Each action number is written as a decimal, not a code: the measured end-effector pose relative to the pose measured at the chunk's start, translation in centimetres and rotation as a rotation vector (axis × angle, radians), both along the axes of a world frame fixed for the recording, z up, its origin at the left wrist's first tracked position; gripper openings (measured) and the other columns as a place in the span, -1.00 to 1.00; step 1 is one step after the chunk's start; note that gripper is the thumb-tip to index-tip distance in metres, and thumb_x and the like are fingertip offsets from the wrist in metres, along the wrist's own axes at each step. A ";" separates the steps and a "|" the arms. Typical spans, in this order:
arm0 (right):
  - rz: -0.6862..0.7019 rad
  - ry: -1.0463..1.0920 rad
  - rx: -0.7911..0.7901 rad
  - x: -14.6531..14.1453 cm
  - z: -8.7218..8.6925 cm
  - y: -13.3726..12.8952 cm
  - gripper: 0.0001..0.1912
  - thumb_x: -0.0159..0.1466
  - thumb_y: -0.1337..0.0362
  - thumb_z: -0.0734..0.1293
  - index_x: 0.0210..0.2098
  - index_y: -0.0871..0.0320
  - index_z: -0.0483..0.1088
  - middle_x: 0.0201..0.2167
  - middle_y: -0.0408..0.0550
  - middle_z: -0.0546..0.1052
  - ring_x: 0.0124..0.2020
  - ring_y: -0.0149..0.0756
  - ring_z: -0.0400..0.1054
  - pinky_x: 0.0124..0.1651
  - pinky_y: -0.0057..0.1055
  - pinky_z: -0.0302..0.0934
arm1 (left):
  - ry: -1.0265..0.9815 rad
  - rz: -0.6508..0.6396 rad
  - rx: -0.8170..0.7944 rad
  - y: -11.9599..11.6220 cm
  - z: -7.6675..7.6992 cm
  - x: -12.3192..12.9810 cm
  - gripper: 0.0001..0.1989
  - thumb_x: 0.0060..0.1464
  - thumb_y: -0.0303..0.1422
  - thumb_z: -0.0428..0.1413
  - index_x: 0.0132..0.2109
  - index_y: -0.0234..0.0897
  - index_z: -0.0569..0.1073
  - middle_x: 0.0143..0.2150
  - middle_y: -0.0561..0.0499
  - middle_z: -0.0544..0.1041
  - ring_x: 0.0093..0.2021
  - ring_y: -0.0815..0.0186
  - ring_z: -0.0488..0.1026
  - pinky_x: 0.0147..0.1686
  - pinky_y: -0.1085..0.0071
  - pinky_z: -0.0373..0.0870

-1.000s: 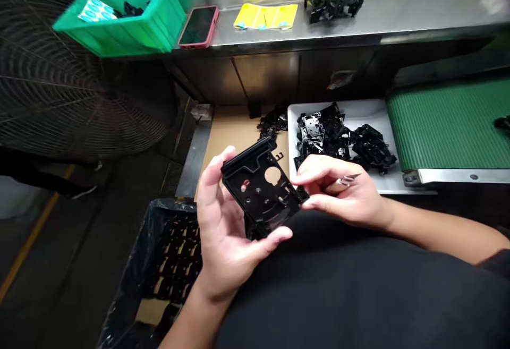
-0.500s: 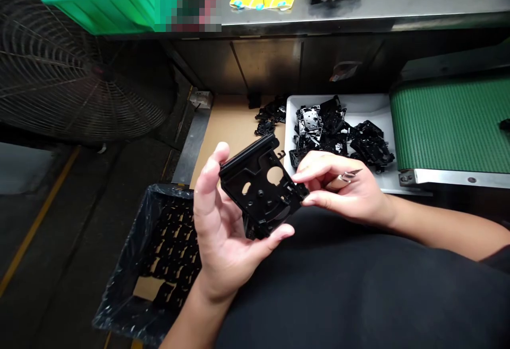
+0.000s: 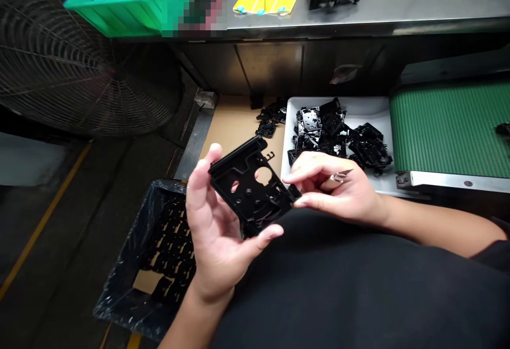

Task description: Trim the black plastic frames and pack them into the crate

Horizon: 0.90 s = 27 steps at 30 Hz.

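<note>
While the left hand (image 3: 215,237) cradles the black plastic frame (image 3: 255,200) by its edges, the right hand (image 3: 338,189) (pointed metal tool (image 3: 339,177) among its fingers) pinches the corner nearest it, the frame lying between both hands, its thick rail (image 3: 238,156) slanting up rightward.

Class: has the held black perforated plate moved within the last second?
Yes: in view, the black perforated plate has shifted slightly left against the white tray.

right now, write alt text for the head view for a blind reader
A person's left hand and right hand hold a flat black part with cutouts; a pointed metal tool is tucked in the right. Behind, a pale tray of black pieces sits beside a green conveyor belt.
</note>
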State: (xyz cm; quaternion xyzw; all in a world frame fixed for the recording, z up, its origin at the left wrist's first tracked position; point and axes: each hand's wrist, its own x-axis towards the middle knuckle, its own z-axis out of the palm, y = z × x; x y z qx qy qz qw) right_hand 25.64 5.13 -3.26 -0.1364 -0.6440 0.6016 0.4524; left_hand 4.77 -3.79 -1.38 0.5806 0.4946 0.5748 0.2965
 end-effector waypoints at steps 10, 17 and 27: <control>-0.005 0.009 -0.025 -0.8 -0.1 0.1 -0.70 0.25 0.33 0.58 -0.03 0.13 0.57 -0.26 -0.12 0.49 -0.33 -0.41 0.34 -0.42 -0.49 0.21 | -0.070 0.018 -0.067 -0.4 -0.4 -0.7 0.22 -0.29 -0.26 0.58 0.46 0.28 0.17 0.64 0.00 -0.11 0.53 -0.22 0.11 0.35 -0.14 0.40; 0.002 0.020 -0.066 -2.5 -0.4 0.0 -0.64 0.22 0.33 0.60 0.00 0.09 0.56 -0.27 -0.15 0.47 -0.44 -0.48 0.26 -0.49 -0.52 0.16 | -0.089 0.036 -0.083 -0.5 -0.6 -2.2 0.18 -0.26 -0.19 0.56 0.46 0.26 0.17 0.64 -0.02 -0.12 0.51 -0.23 0.15 0.32 -0.16 0.43; 0.016 -0.017 -0.112 -7.2 -0.1 -0.5 -0.67 0.20 0.33 0.60 -0.05 0.12 0.59 -0.27 -0.15 0.46 -0.44 -0.49 0.25 -0.45 -0.50 0.18 | -0.139 0.032 -0.096 -1.5 -1.1 -6.5 0.18 -0.20 -0.23 0.55 0.48 0.25 0.14 0.62 -0.07 -0.04 0.31 -0.02 0.47 0.23 0.07 0.56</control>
